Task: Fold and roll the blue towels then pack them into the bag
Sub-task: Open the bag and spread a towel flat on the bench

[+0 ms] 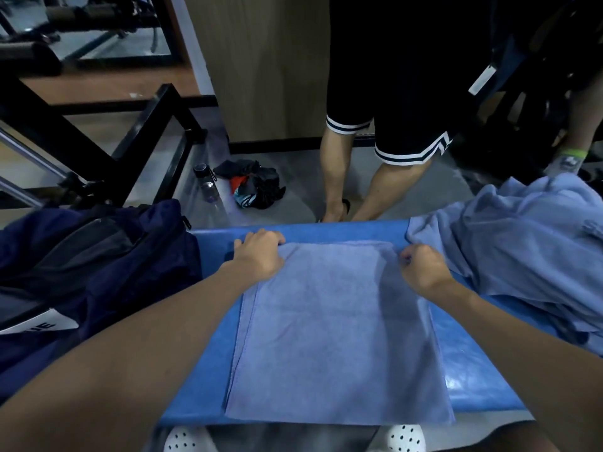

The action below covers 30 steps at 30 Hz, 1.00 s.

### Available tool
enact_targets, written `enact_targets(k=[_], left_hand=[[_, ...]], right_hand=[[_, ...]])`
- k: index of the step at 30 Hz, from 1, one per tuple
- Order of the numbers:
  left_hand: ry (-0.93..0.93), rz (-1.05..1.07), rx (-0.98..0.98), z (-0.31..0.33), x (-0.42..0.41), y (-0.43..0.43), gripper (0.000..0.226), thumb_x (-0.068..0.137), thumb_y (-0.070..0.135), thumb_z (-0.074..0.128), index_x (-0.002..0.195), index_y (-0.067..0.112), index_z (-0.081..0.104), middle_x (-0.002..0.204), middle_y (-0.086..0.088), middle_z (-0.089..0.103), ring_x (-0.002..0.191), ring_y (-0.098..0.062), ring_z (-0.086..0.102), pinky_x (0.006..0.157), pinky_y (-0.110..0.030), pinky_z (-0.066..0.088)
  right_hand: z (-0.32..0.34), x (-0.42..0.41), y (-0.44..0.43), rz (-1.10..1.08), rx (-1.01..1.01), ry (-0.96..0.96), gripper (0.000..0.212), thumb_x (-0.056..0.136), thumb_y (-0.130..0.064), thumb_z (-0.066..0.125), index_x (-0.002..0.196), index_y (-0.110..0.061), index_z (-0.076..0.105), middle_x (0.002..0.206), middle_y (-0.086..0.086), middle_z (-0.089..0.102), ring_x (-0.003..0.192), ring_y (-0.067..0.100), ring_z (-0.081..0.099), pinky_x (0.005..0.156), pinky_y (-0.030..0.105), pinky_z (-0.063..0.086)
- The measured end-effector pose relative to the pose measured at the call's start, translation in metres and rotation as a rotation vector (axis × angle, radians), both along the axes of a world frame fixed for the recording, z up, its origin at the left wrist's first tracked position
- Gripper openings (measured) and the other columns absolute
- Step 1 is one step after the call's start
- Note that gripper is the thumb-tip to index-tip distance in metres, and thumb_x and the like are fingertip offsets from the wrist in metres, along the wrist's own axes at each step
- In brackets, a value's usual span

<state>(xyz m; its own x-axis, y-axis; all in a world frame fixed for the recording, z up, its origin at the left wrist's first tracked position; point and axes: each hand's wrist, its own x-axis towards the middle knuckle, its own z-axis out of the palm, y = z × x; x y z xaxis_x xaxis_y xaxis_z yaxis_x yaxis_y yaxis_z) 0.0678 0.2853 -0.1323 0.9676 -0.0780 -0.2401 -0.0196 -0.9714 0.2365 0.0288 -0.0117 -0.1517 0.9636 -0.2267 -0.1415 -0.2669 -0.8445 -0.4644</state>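
On the desk, the left hand and right hand each grip a far corner of the flat towel, with the bag left of the left hand.

Towel flat on bench centre; bag left, towel heap right (both on bench); bottle behind.

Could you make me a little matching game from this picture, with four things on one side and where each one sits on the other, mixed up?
Things:
1. flat towel
2. heap of towels
3. bag
4. water bottle

Places:
A. on the floor beyond the bench
B. at the left
C. spread out in the middle
D. crumpled at the right

Pairs: 1-C, 2-D, 3-B, 4-A
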Motion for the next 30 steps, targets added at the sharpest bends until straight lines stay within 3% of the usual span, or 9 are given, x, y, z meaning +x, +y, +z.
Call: enact_targets(k=[3, 7, 10, 12, 14, 18, 20, 26, 30], left_hand=[[-0.081, 0.008, -0.035, 0.003, -0.005, -0.002, 0.014, 0.089, 0.014, 0.059, 0.098, 0.026, 0.056, 0.106, 0.0, 0.045, 0.108, -0.025, 0.045, 0.095, -0.041, 0.03], [-0.149, 0.026, -0.324, 0.007, -0.012, 0.009, 0.014, 0.089, 0.012, 0.059, 0.082, 0.02, 0.05, 0.083, -0.001, 0.054, 0.083, -0.024, 0.052, 0.078, -0.037, 0.039], [-0.226, 0.073, -0.471, 0.01, -0.018, 0.026, 0.012, 0.089, 0.007, 0.061, 0.089, 0.016, 0.052, 0.061, -0.003, 0.049, 0.06, -0.019, 0.048, 0.061, -0.034, 0.043], [-0.222, 0.09, -0.404, 0.009, -0.024, 0.036, 0.021, 0.088, 0.003, 0.059, 0.076, 0.015, 0.046, 0.058, -0.006, 0.041, 0.052, -0.016, 0.041, 0.055, -0.034, 0.039], [-0.203, 0.122, -0.351, 0.002, -0.028, 0.042, 0.038, 0.085, 0.001, 0.057, 0.062, 0.014, 0.03, 0.058, -0.007, 0.031, 0.05, -0.016, 0.03, 0.05, -0.032, 0.027], [-0.163, 0.158, -0.4, -0.01, -0.029, 0.049, 0.043, 0.084, 0.003, 0.06, 0.056, 0.011, 0.029, 0.056, -0.007, 0.031, 0.052, -0.018, 0.037, 0.048, -0.027, 0.024], [-0.14, 0.181, -0.421, -0.013, -0.027, 0.05, 0.039, 0.086, 0.005, 0.06, 0.056, 0.01, 0.034, 0.055, -0.008, 0.036, 0.054, -0.018, 0.044, 0.047, -0.026, 0.027], [-0.106, 0.175, -0.402, -0.013, -0.021, 0.044, 0.042, 0.075, -0.005, 0.061, 0.055, 0.013, 0.029, 0.059, -0.006, 0.026, 0.054, -0.017, 0.025, 0.044, -0.024, 0.019], [-0.076, 0.256, -0.476, -0.015, -0.02, 0.041, 0.035, 0.072, -0.007, 0.062, 0.058, 0.012, 0.035, 0.063, -0.006, 0.027, 0.06, -0.016, 0.026, 0.05, -0.024, 0.02]], right_hand=[[0.002, -0.007, 0.001, 0.006, 0.039, -0.091, 0.039, 0.088, -0.003, 0.047, 0.059, -0.022, 0.029, 0.063, -0.001, 0.025, 0.066, 0.024, 0.032, 0.054, 0.029, 0.018], [0.016, -0.011, 0.002, -0.08, 0.216, -0.195, 0.009, 0.087, -0.001, 0.051, 0.087, -0.009, 0.046, 0.072, 0.005, 0.049, 0.065, 0.021, 0.043, 0.051, 0.029, 0.027], [0.024, -0.009, 0.005, -0.087, 0.37, -0.248, 0.016, 0.084, 0.004, 0.054, 0.098, -0.004, 0.054, 0.083, 0.012, 0.056, 0.076, 0.026, 0.049, 0.061, 0.022, 0.043], [0.024, -0.005, 0.008, -0.067, 0.376, -0.228, 0.015, 0.084, 0.004, 0.055, 0.096, 0.002, 0.062, 0.085, 0.017, 0.062, 0.079, 0.027, 0.054, 0.073, 0.036, 0.048], [0.021, -0.001, 0.011, -0.029, 0.346, -0.167, 0.006, 0.086, -0.003, 0.059, 0.08, -0.002, 0.062, 0.072, 0.01, 0.057, 0.071, 0.021, 0.05, 0.063, 0.033, 0.043], [0.007, 0.007, 0.012, -0.034, 0.291, -0.134, 0.031, 0.087, -0.011, 0.061, 0.063, -0.013, 0.042, 0.057, 0.0, 0.042, 0.056, 0.016, 0.039, 0.049, 0.027, 0.028], [0.001, 0.011, 0.013, -0.056, 0.258, -0.13, 0.022, 0.085, -0.004, 0.059, 0.067, -0.01, 0.049, 0.061, 0.002, 0.048, 0.061, 0.02, 0.045, 0.05, 0.027, 0.031], [0.0, 0.024, 0.016, 0.016, 0.112, -0.105, 0.022, 0.084, -0.001, 0.057, 0.064, -0.006, 0.05, 0.067, 0.017, 0.058, 0.07, 0.033, 0.054, 0.066, 0.041, 0.045], [0.0, 0.028, 0.013, 0.052, 0.093, -0.059, 0.033, 0.081, 0.003, 0.055, 0.058, -0.017, 0.042, 0.059, 0.005, 0.05, 0.068, 0.029, 0.051, 0.062, 0.038, 0.041]])
